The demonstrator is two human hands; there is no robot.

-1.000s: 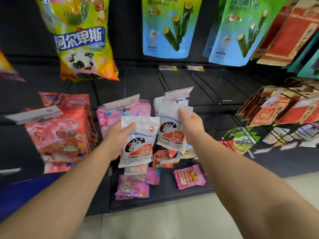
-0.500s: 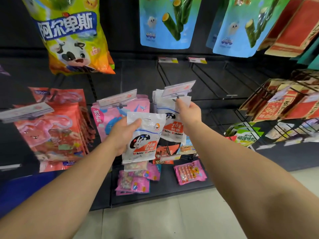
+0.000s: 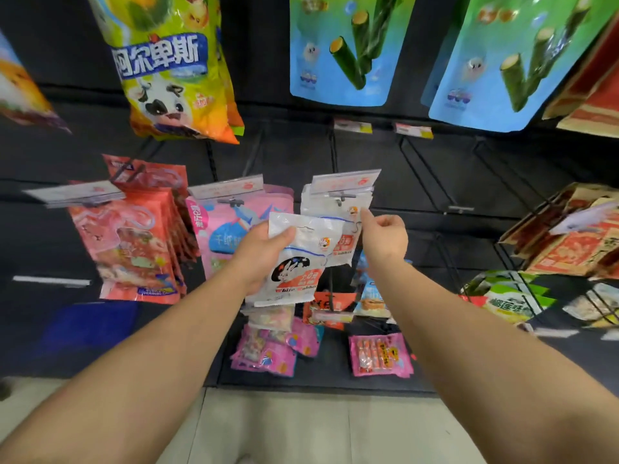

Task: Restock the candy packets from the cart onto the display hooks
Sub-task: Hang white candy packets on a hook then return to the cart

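Observation:
My left hand (image 3: 259, 254) grips a white White Rabbit candy packet (image 3: 296, 262) by its left edge, held upright in front of the display. Just behind it, several identical white packets (image 3: 335, 209) hang on a hook (image 3: 341, 195) under a clear price tag holder. My right hand (image 3: 382, 239) is beside those hanging packets, fingers curled, index finger and thumb near the front packet's upper right corner; I see nothing held in it.
Pink packets (image 3: 227, 229) and red packets (image 3: 134, 242) hang on hooks to the left. Large yellow (image 3: 170, 72) and blue (image 3: 345, 48) bags hang above. Bare hooks (image 3: 432, 182) extend to the right. Small pink packets (image 3: 380, 354) lie on the bottom shelf. Red boxes (image 3: 569, 242) sit right.
My right hand let go of the packet it hung on the hook and drew back slightly to the right. My left hand raised its packet toward the hook.

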